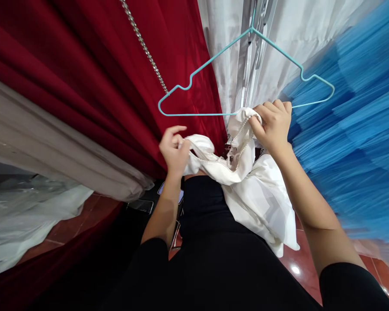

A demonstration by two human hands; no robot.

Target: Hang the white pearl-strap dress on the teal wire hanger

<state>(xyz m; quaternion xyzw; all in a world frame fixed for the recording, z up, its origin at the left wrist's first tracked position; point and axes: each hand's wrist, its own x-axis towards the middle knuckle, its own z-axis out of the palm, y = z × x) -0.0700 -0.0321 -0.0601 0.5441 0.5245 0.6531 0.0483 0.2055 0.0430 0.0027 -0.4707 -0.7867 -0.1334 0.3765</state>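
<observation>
A white dress [262, 194] with a line of pearl-like beads along its edge hangs between my two hands. My right hand [274, 123] is closed on its upper edge, right at the bottom bar of a light blue hanger [197, 114]. Part of the white cloth lies against that bar; whether it is looped over it I cannot tell. My left hand [175, 149] pinches the other end of the beaded edge, lower and to the left, with the index finger pointing out. The lower part of the dress falls in folds beside my body.
Red cloth [103, 65] with a beaded strap [145, 47] hangs at the left, beside beige cloth [52, 125]. Blue tulle [353, 151] fills the right side. Behind the hanger are a metal rail [248, 65] and white cloth [225, 47]. Phones [141, 206] lie low at the left.
</observation>
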